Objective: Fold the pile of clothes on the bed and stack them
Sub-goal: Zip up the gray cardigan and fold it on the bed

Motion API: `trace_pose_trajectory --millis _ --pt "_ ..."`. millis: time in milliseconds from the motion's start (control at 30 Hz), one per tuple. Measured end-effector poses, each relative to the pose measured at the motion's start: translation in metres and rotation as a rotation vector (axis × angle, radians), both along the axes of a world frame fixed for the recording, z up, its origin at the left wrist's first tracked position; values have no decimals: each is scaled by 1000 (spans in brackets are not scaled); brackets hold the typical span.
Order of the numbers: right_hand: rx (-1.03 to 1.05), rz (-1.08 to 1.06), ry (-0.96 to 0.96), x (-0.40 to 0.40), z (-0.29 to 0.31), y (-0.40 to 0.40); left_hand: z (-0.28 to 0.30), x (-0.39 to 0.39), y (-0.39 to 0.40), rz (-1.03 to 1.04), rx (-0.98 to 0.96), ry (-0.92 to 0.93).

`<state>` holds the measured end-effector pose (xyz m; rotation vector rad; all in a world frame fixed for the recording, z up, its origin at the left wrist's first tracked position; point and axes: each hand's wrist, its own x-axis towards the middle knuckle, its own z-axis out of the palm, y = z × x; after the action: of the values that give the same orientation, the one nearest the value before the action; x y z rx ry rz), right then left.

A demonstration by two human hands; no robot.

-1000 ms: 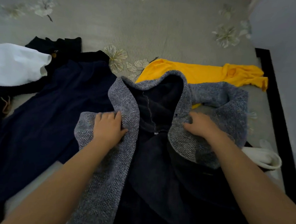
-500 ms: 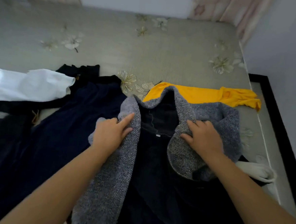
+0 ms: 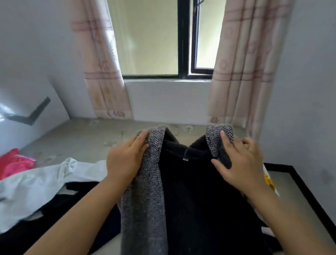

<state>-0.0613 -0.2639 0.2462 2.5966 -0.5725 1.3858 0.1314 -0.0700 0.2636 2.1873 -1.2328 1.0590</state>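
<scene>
A grey knit coat (image 3: 147, 205) with a dark lining hangs lifted off the bed, its inside facing me. My left hand (image 3: 126, 160) grips its left front edge near the collar. At the coat's right collar edge my right hand (image 3: 240, 164) pinches the fabric between thumb and fingers. To the left on the bed lie a white garment (image 3: 30, 185), black clothes (image 3: 62, 205) and a red and pink garment (image 3: 3, 163). A sliver of a yellow garment (image 3: 268, 181) shows behind my right wrist.
The grey flowered bed cover (image 3: 86, 139) runs back to the wall under a window (image 3: 159, 33) with pink curtains (image 3: 245, 63). The bed's black frame edge (image 3: 307, 195) is on the right, close to the wall.
Both hands have raised the coat by its collar edges from lying flat on the bed to hanging up in front of me. My view has tilted up to the window.
</scene>
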Motion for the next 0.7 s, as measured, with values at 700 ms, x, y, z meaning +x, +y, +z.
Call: trace_pose_trajectory --millis 700 --pt "-260 -16 -102 -135 142 324 129 -149 363 121 -145 -463"
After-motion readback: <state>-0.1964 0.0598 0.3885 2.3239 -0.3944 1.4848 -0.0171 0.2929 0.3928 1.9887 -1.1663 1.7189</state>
